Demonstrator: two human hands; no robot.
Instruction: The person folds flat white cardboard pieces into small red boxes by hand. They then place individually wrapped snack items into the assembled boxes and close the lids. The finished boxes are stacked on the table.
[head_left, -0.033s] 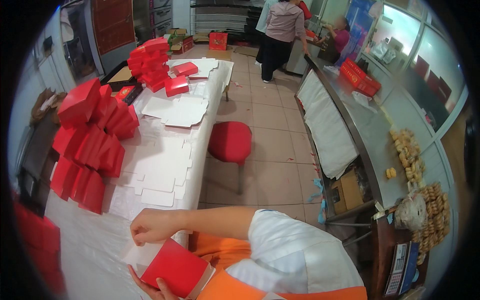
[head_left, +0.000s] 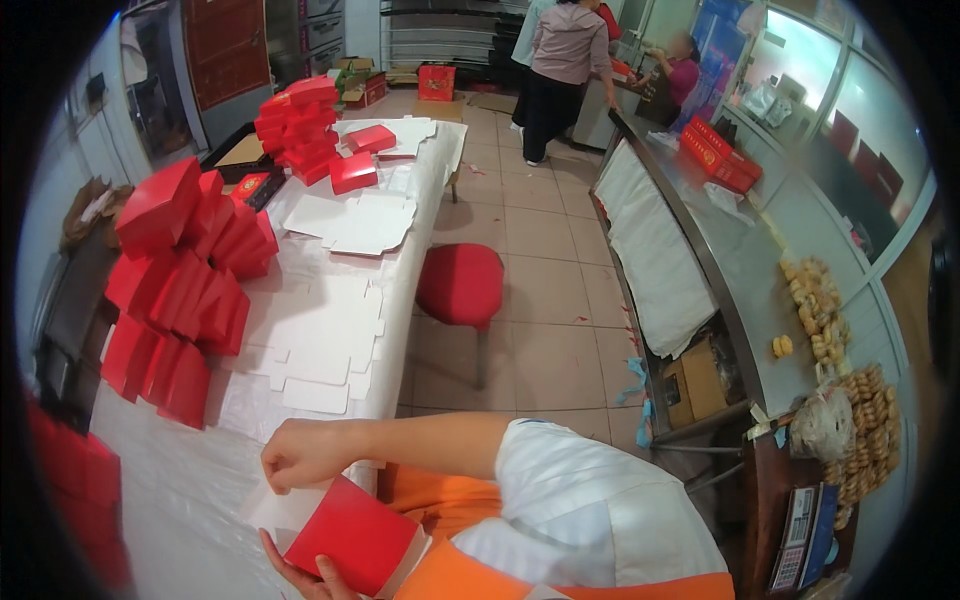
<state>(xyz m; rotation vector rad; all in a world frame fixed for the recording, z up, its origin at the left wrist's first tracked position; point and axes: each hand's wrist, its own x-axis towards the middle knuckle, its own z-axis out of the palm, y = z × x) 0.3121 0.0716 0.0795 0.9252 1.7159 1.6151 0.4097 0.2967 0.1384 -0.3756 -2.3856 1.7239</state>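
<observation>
A red paperboard box (head_left: 358, 535) with pale inner sides is at the bottom of the view, tilted by the table's near edge. My left hand (head_left: 318, 580) grips it from below and the left, thumb on the red face and fingers along the side. Over the box's raised white flap (head_left: 290, 508), my right hand (head_left: 312, 452) reaches across with its fingers curled and pinched at the flap's edge. Its fingertips are partly hidden. Flat white box blanks (head_left: 325, 335) lie on the table beyond my right hand.
Folded red boxes (head_left: 185, 290) are piled along the left of the plastic-covered table (head_left: 170, 480), with another stack (head_left: 300, 125) farther back. A red stool (head_left: 460, 283) stands beside it. On the right runs a metal counter (head_left: 720, 240) with pastries (head_left: 860, 430). Other people (head_left: 570, 60) stand far back.
The red box and my left hand have shifted very slightly to the right. My right hand keeps its place at the flap.
</observation>
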